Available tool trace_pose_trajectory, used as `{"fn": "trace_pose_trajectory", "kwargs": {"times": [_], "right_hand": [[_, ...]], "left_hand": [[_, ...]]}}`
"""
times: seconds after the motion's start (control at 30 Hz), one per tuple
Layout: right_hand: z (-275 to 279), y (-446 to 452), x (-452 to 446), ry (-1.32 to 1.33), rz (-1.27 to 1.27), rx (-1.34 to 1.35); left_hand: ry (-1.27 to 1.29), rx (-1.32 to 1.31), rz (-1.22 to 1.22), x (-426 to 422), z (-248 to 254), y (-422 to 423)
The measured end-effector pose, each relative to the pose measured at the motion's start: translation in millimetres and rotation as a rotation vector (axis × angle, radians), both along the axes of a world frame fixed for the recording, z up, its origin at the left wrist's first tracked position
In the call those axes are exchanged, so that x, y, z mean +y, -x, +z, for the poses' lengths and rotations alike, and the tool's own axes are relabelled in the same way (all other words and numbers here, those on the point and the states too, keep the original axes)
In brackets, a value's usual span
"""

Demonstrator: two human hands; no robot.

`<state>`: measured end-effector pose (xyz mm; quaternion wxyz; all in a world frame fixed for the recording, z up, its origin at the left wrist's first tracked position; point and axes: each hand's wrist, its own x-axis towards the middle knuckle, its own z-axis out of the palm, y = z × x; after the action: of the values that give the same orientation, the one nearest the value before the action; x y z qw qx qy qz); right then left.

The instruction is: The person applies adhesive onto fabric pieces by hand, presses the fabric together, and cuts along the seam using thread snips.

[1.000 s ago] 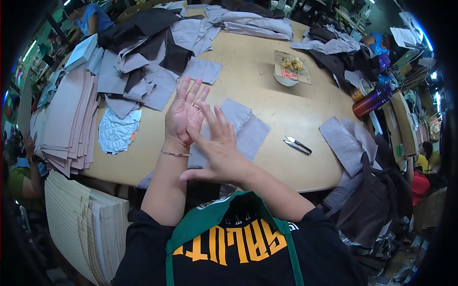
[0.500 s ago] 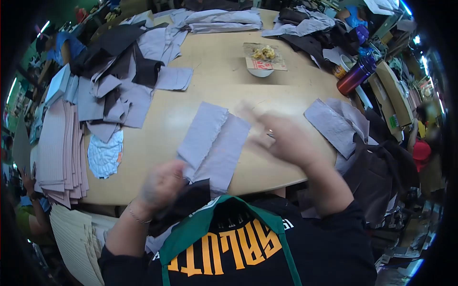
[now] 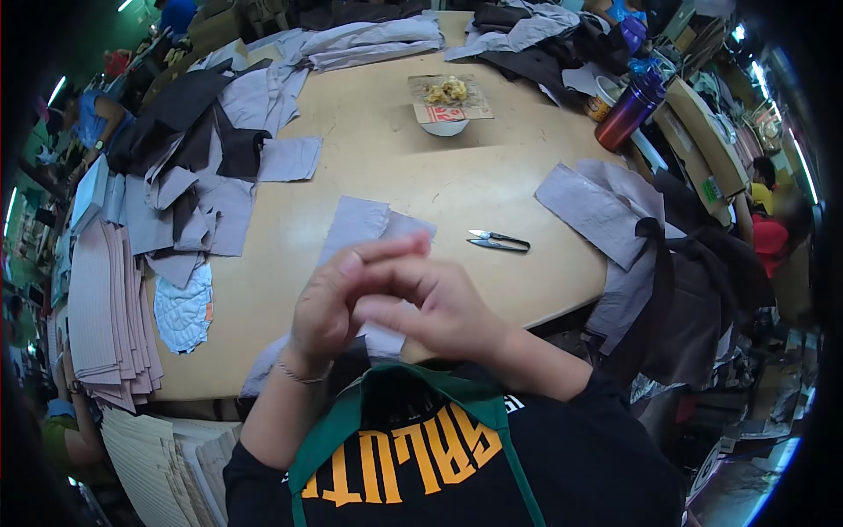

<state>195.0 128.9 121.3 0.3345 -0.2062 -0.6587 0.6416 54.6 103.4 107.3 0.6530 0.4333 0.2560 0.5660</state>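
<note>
Above the near side of the table, my left hand (image 3: 327,303) and my right hand (image 3: 448,307) meet, with their fingers overlapping. Fingers of my left hand stretch out to the right, partly hidden by the right one. My right hand has its thumb apart from its fingers. Nothing shows in either hand. Pale grey cloth pieces (image 3: 353,224) lie beneath and beyond them, mostly covered from view. To the right, thread snips (image 3: 499,241) rest on the table with their blades pointing left.
Grey and dark cloth heaps lie left (image 3: 206,206) and right (image 3: 584,206). A stack of pink sheets (image 3: 110,307) and a quilted white pad (image 3: 184,307) are at left. Farther off are food on cardboard (image 3: 452,110) and a bottle (image 3: 628,114). Other people work around the edges.
My hands were apart and blurred; now they have come together over the cloth. The snips now lie free on the table, near where my right hand was. The view has shifted slightly.
</note>
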Motion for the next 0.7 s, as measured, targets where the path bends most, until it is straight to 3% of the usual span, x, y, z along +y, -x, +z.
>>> {"fn": "trace_pose_trajectory", "kwargs": {"times": [0.03, 0.07, 0.1, 0.17, 0.27, 0.4, 0.53, 0.63, 0.7], "right_hand": [[-6, 7, 0, 0.217, -0.076, 0.219], [-12, 13, 1, 0.149, -0.098, 0.199], [-21, 21, 3, -0.319, -0.214, 0.051], [-34, 30, -3, -0.742, -0.329, -0.227], [-48, 33, 1, -1.065, -0.406, -0.445], [-60, 20, -5, -0.947, -0.119, -0.332], [-67, 20, -16, -0.882, -0.028, -0.281], [-61, 35, -24, -0.906, -0.188, -0.473], [-48, 38, -19, -0.788, -0.101, -0.609]], "left_hand": [[-0.014, -0.211, 0.106, 2, -9, -6], [-0.085, -0.241, 0.142, 9, -27, -6], [0.006, -0.115, 0.351, 10, -22, -16], [0.028, -0.284, 0.316, 13, -18, -13], [0.064, -0.534, 0.259, 15, -16, -1], [0.351, -0.556, 0.186, 10, -14, 15], [0.232, -0.567, -0.126, 13, -18, 25], [0.227, -0.477, 0.146, 20, -29, 22], [0.191, -0.273, 0.326, 22, -22, 15]]}}
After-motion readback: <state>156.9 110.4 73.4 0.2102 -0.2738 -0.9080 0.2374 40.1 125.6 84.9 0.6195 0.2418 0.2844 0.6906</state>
